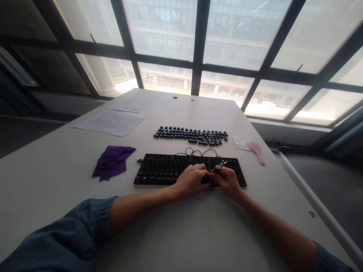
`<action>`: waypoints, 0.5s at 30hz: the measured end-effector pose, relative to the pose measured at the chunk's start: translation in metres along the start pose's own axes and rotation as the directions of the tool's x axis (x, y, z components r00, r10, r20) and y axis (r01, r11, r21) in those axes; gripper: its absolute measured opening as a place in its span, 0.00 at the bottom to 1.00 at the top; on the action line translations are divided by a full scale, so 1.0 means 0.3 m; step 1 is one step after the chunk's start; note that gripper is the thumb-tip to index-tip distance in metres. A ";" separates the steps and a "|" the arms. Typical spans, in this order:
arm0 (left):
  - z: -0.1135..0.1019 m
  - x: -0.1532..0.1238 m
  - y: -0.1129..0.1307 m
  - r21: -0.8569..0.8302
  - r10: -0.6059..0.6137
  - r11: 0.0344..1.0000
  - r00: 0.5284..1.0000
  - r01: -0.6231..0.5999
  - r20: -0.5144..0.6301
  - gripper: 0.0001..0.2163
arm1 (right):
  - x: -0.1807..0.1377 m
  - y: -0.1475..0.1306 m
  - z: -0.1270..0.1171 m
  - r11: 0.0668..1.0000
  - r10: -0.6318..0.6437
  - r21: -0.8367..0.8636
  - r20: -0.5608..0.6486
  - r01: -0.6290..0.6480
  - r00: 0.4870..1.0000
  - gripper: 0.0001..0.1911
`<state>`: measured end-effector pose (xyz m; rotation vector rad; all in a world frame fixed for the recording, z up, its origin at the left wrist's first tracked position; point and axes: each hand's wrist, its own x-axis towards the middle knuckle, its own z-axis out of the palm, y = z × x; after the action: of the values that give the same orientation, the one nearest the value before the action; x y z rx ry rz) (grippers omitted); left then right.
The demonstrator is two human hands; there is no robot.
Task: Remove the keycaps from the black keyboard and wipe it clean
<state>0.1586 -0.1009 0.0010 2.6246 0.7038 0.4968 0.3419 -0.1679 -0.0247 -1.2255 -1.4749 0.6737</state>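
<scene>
A black keyboard [159, 170] lies on the white table in front of me, with most of its keycaps off. My left hand [193, 177] rests over its right half, fingers curled together; what they pinch, if anything, is hidden. Close against those fingertips, my right hand [228, 181] is closed around a small tool with a shiny metal end [222, 164], which looks like a keycap puller. Beyond the keyboard, loose black keycaps [181, 133] stand in rows. The keyboard's thin black cable [195, 152] lies coiled behind it, and its plug [138, 160] shows at the left end.
To the left is a crumpled purple cloth [112, 162], with printed papers [110, 122] farther back. At the right, a pink brush [256, 152] lies partly on a clear plastic bag [239, 142]. The table's right edge [306, 200] runs beside my right arm; windows stand behind.
</scene>
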 end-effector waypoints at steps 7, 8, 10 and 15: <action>0.001 -0.003 -0.012 -0.041 0.008 0.999 1.000 -0.008 -0.008 0.03 | 0.001 -0.008 0.012 0.992 0.056 0.116 -0.075 -0.047 0.996 0.13; 0.001 -0.003 -0.014 -0.040 0.004 0.999 1.000 -0.005 -0.010 0.05 | 0.000 -0.005 0.014 0.992 0.059 0.112 -0.072 -0.051 0.996 0.13; 0.000 -0.002 -0.017 -0.034 0.015 0.999 1.000 -0.015 -0.001 0.09 | -0.001 0.000 0.016 0.989 0.080 0.129 -0.094 -0.067 0.992 0.14; 0.006 0.000 -0.021 0.028 0.038 0.999 0.999 -0.039 0.017 0.13 | 0.006 -0.005 0.014 0.976 0.144 0.190 -0.193 -0.107 0.971 0.16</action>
<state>0.1568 -0.0964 -0.0034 2.6701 0.6612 0.4790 0.3375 -0.1659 -0.0239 -1.2172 -1.1483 0.7248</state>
